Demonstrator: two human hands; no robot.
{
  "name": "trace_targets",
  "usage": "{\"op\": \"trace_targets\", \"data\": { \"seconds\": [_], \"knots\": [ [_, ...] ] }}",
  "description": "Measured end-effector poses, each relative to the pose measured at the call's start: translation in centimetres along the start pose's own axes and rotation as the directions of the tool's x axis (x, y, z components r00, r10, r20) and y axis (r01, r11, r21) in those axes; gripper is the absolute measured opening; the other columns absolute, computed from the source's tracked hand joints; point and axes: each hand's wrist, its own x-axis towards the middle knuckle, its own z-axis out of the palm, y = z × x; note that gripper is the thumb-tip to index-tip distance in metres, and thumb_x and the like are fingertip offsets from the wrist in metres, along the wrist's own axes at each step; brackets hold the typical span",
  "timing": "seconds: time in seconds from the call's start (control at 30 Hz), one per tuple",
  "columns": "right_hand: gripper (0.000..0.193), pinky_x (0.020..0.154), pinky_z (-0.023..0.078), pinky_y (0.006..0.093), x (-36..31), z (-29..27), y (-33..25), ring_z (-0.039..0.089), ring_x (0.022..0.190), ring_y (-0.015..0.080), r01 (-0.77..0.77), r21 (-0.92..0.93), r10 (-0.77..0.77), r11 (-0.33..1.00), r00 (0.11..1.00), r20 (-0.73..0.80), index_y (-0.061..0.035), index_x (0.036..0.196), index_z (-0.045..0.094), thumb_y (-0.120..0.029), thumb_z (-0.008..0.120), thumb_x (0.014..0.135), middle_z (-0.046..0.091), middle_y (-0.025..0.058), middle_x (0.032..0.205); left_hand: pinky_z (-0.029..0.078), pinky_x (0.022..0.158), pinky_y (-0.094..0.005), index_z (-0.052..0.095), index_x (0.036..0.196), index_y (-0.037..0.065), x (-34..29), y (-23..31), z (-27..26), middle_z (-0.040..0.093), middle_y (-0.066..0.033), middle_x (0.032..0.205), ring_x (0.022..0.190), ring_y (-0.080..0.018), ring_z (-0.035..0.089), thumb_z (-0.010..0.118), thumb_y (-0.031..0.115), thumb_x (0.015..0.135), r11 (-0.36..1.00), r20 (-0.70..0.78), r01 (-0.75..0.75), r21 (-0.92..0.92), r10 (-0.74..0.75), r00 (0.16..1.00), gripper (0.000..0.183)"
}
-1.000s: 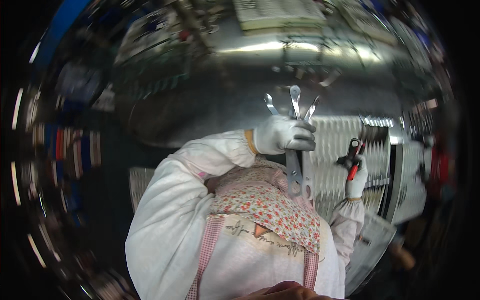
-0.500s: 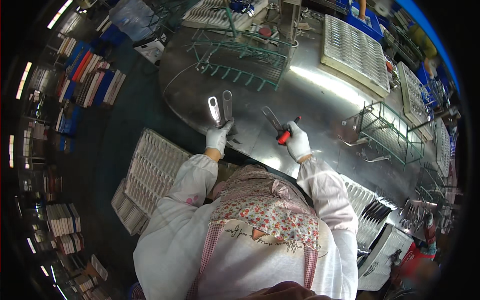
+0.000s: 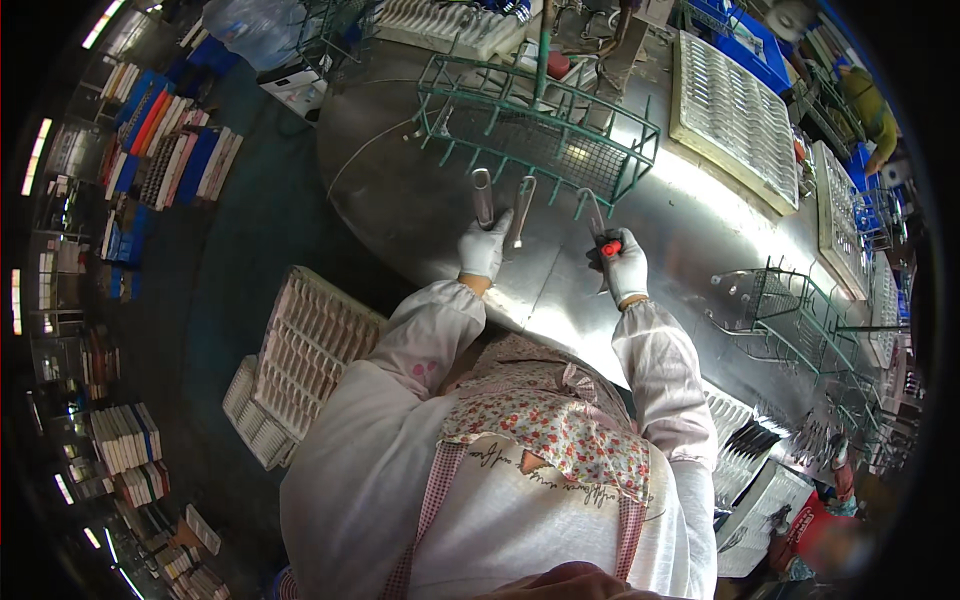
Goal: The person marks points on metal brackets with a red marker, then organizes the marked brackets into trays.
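Note:
My left hand [image 3: 484, 250], in a white glove, is closed on a shiny metal handle [image 3: 483, 196] with an oblong hole at its upper end. Beside it, a second such metal handle [image 3: 521, 212] appears to hang by its hole from a prong of the green wire rack [image 3: 530, 108]. My right hand [image 3: 628, 268], also gloved, is closed on a red stick-like tool [image 3: 611, 248] and a third metal handle [image 3: 597, 216]. That handle's upper end is at another rack prong; whether it is hooked on, I cannot tell. My fingers hide the lower ends of the held handles.
The rack stands on a steel table [image 3: 400, 170] with a curved left edge. White ribbed trays [image 3: 735, 120] lie to the right; another tray [image 3: 315, 350] stands low on my left. A second green rack [image 3: 800, 320] is at the right. A person [image 3: 870, 110] shows at the far right.
Both hands have moved forward to the rack's prongs. One of the two handles held in my left hand is now at a prong. The rack looks turned, its mesh side showing.

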Motion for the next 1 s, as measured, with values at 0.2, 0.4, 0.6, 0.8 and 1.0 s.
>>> {"op": "trace_targets", "data": {
  "seconds": [0.2,0.4,0.6,0.8,1.0],
  "knots": [
    [0.005,0.046,0.046,0.0237,0.5,-0.3,-1.3,0.059,0.054,0.0123,-0.047,-0.010,0.047,0.999,0.999,-0.023,-0.0043,0.094,0.053,-0.006,0.055,0.089,0.061,0.0070,0.069,0.045,0.048,-0.0229,0.066,0.099,0.003,3.4,0.2,-1.8,0.065,-0.0002,0.077,0.057,-0.0062,0.054,0.068,0.031,0.084,0.972,0.011,-0.123,0.199,0.124,0.992,0.032],
    [0.008,0.044,0.042,0.0235,0.3,-0.8,-2.6,0.055,0.049,0.0108,-0.067,-0.063,0.063,0.996,0.996,-0.061,-0.0040,0.096,0.054,-0.006,0.056,0.089,0.058,0.0054,0.063,0.048,0.057,-0.0302,0.067,0.097,0.002,4.0,-0.1,-0.7,0.068,-0.0063,0.082,0.068,-0.0148,0.063,0.067,0.039,0.082,0.973,0.089,-0.002,0.231,-0.019,0.996,0.040],
    [0.034,0.080,0.048,0.0391,-0.8,-3.1,-1.5,0.062,0.091,0.0341,-0.040,-0.480,-0.054,0.876,0.982,-0.179,-0.0050,0.113,0.056,-0.014,0.059,0.081,0.065,0.0164,0.093,0.046,0.069,-0.0435,0.064,0.096,0.001,9.4,-3.4,1.9,0.066,-0.0185,0.083,0.076,-0.0355,0.063,0.057,0.052,0.083,0.680,0.068,-0.109,0.725,0.086,0.994,0.053],
    [0.027,0.071,0.049,0.0445,-3.7,-6.6,2.5,0.063,0.079,0.0361,-0.054,-0.614,-0.170,0.788,0.939,-0.300,-0.0164,0.102,0.058,-0.014,0.061,0.076,0.064,0.0165,0.079,0.046,0.078,-0.0387,0.060,0.103,-0.005,11.3,-5.4,3.9,0.063,-0.0181,0.099,0.086,-0.0288,0.060,0.069,0.035,0.081,0.594,0.181,-0.533,0.602,0.549,0.816,0.047],
    [0.025,0.069,0.049,0.0422,-14.6,-16.9,11.5,0.063,0.078,0.0322,-0.061,-0.621,-0.354,0.781,0.777,-0.521,-0.0144,0.099,0.060,-0.012,0.062,0.074,0.065,0.0123,0.085,0.046,0.086,-0.0451,0.053,0.112,-0.009,4.9,-12.4,2.3,0.056,-0.0224,0.115,0.101,-0.0355,0.057,0.079,0.038,0.065,0.417,0.271,-0.539,0.732,0.547,0.792,0.071]
  ]
}}
